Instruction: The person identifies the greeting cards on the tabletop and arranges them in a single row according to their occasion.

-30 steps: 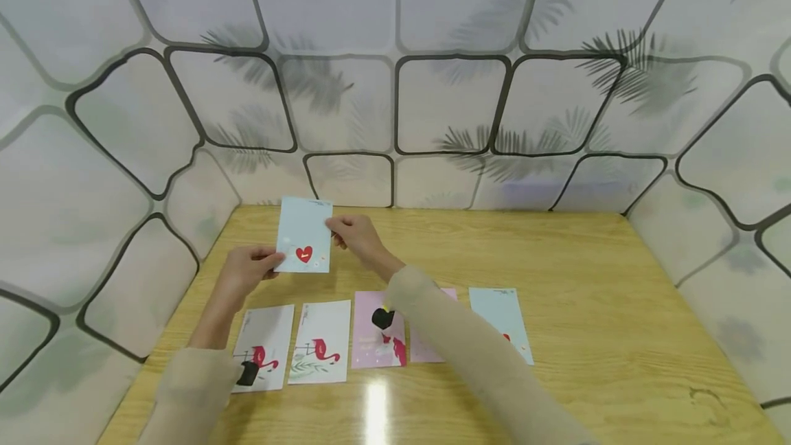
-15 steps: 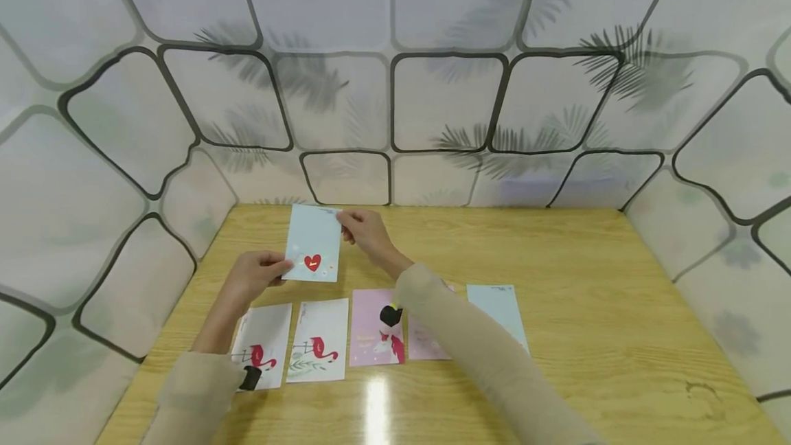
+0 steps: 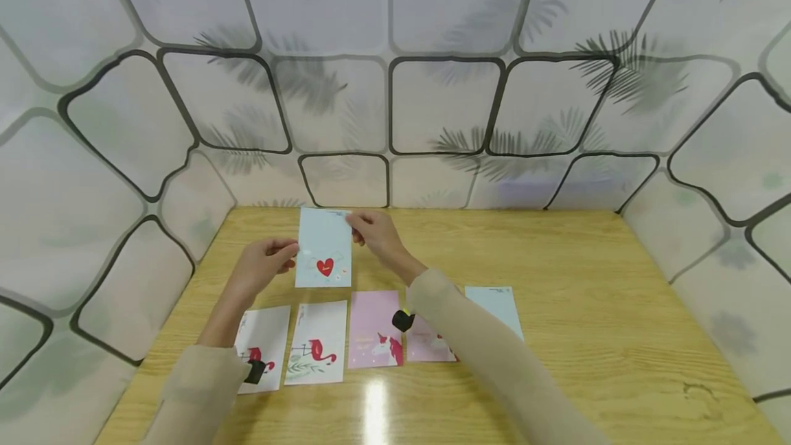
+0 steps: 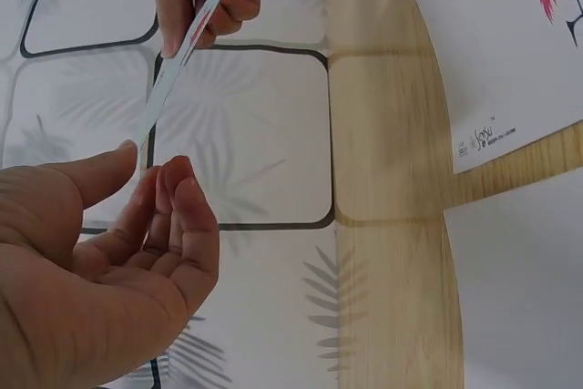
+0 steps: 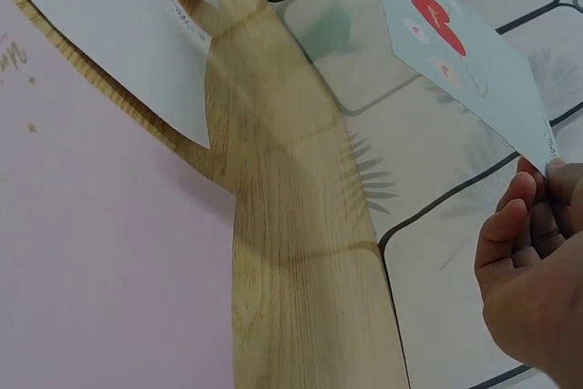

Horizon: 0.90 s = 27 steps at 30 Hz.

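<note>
My right hand (image 3: pixel 375 231) pinches the upper right edge of a light blue card (image 3: pixel 324 242) with a red heart, held up above the far left of the table. In the right wrist view, thumb and fingertips close on the corner of the card (image 5: pixel 474 52). My left hand (image 3: pixel 262 266) is at the opposite edge, its thumb tip right at the border. In the left wrist view the left hand's fingers (image 4: pixel 191 216) are loosely bent, with a gap from the thumb, and the card (image 4: pixel 178 75) appears nearly edge-on.
Below lies a row of cards on the wooden table (image 3: pixel 587 335): two white flamingo cards (image 3: pixel 316 342), two pink unicorn cards (image 3: pixel 375 328) and another light blue card (image 3: pixel 492 302). My right sleeve partly covers the right ones. Patterned fabric walls (image 3: pixel 445 101) enclose the table's back and sides.
The raised card has moved right and slightly down with my right hand. My left thumb, earlier overlapping the card's lower left, has slid out to its left edge.
</note>
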{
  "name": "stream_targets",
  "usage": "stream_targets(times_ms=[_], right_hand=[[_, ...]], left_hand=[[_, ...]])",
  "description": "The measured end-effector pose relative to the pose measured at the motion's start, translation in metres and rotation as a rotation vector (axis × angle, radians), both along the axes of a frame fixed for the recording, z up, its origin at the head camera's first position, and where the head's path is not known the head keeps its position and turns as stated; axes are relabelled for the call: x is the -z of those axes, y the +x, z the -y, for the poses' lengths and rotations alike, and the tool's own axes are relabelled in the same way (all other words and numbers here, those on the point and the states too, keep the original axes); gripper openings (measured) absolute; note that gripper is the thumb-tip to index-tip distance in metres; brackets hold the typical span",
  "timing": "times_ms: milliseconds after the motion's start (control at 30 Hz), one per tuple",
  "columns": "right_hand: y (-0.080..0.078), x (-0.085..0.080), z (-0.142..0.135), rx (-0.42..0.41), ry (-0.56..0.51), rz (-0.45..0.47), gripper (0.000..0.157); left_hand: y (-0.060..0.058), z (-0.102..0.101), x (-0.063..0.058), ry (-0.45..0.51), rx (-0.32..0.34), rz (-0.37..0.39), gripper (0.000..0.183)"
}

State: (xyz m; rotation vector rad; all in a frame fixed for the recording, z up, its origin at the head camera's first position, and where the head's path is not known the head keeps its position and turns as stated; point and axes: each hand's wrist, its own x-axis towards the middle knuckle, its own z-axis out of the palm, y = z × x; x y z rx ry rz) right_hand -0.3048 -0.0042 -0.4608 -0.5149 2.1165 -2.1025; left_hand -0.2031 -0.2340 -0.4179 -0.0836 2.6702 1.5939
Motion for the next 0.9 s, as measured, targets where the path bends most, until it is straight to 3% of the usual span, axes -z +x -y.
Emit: stream_targets(times_ms=[200, 433, 667, 900], right_hand=[[0.008, -0.001, -0.013, -0.024, -0.002, -0.008, 0.024], [0.021, -0.004, -0.031, -0.054, 0.049, -0.066, 0.024], [0.033, -0.013, -0.056, -0.061, 0.084, -0.079, 0.021], [0.045, -0.017, -0.083, -0.041, 0.05, -0.072, 0.019]], left_hand=[[-0.009, -0.015, -0.005, 0.041, -0.028, -0.122, 0.044], [-0.017, -0.033, -0.005, 0.096, -0.064, -0.19, 0.033], [-0.017, -0.047, -0.008, 0.107, -0.043, -0.189, 0.029], [-0.015, -0.067, -0.013, 0.152, 0.023, -0.167, 0.026]])
